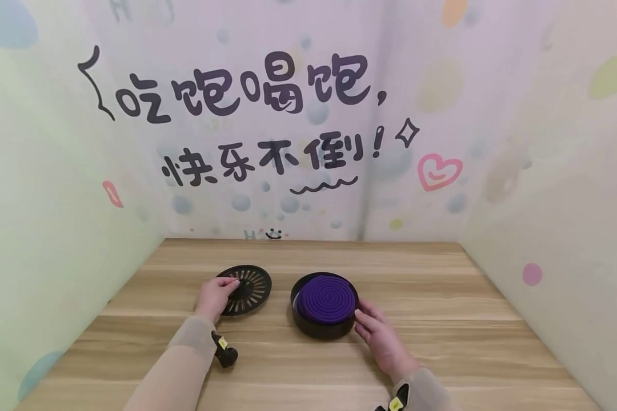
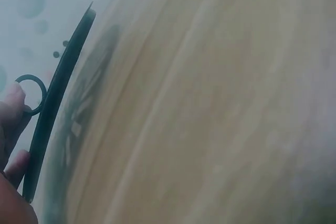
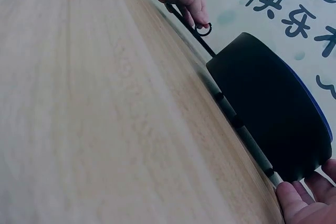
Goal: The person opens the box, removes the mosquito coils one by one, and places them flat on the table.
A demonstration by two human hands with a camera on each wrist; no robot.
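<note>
Up close, the right hand (image 1: 388,345) is resting its fingers against the right side of the round black container (image 1: 323,331), touching rather than clenching, and the container is standing on the worktop (image 1: 442,302). Inside it, the purple coil (image 1: 329,299) is already sitting spiral-side up, so that part is looking done! Over to the container's left, the left hand (image 1: 213,298) is pinching the ring (image 2: 44,92) of the slotted black lid (image 1: 259,273), holding it just above the worktop. The container is going uncovered, the lid not yet sitting on it: that's looking like the unfinished part. Behind the container, the lettered wall (image 1: 313,220) is rising.
</note>
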